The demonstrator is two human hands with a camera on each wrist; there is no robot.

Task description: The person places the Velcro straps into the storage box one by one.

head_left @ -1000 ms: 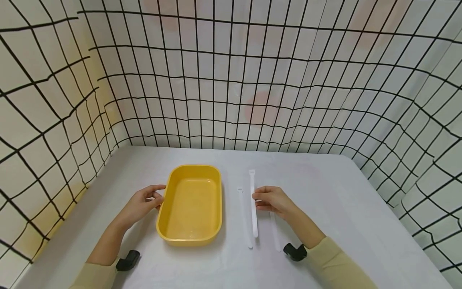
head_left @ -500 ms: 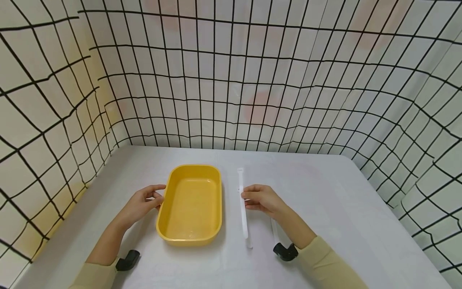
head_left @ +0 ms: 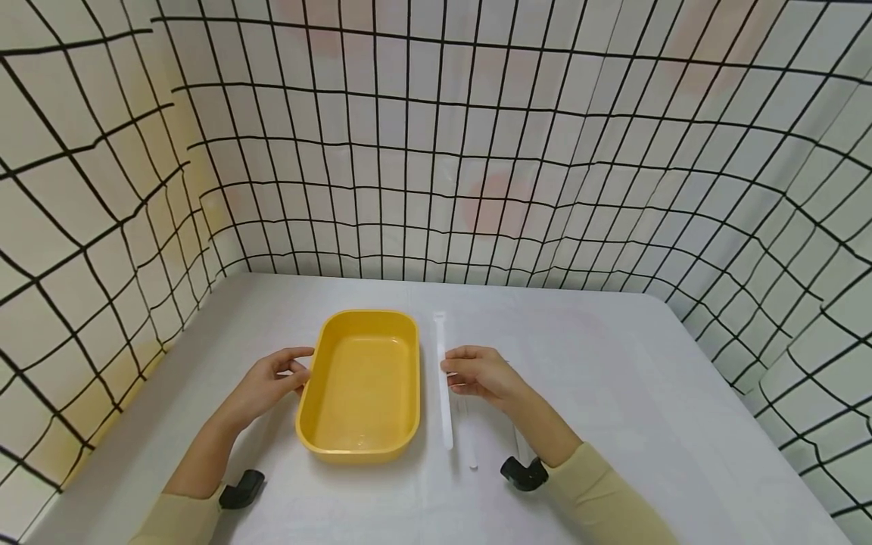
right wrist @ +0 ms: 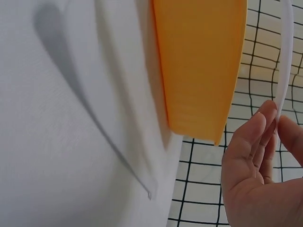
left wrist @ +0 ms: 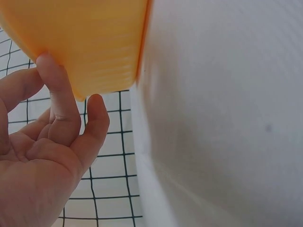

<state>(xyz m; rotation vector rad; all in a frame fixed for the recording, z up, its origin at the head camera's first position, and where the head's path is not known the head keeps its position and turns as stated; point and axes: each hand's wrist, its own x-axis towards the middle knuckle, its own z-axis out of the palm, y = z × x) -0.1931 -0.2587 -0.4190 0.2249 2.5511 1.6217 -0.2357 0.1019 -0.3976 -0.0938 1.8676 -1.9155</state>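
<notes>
Well, sleeves: the left sleeve (head_left: pixel 179 520) and the right sleeve (head_left: pixel 606 496), both pale yellow, come in from the near edge; a black left wrist device (head_left: pixel 242 490) and a black right wrist device (head_left: pixel 524 474) sit at the cuffs.
Lying strips: the inner strip (head_left: pixel 468 439) and the outer strip (head_left: pixel 521 445) (both thin, white and easily lost against the white worktop (head_left: pixel 613 363)) lie flat, running near to far; the right hand (head_left: pixel 480 371) and its forearm hide parts of them.
Hands: the right hand pinches the held strip (head_left: pixel 446 409) between thumb and fingertips; the left hand (head_left: pixel 269 378), fingers loosely bent, rests its fingertips against the outer left side of the yellow tray (head_left: pixel 359 386).
Held strip: raised above the worktop, lengthwise to the yellow tray and just beside its right side, a gap between them.
Yellow tray: rounded corners, long sides running away from the person, standing upright between the two hands.
Backdrop (head_left: pixel 404 189): white, crossed by black grid lines, behind and at both sides of the worktop, with a faint reddish patch (head_left: pixel 496 206) near the middle.
</notes>
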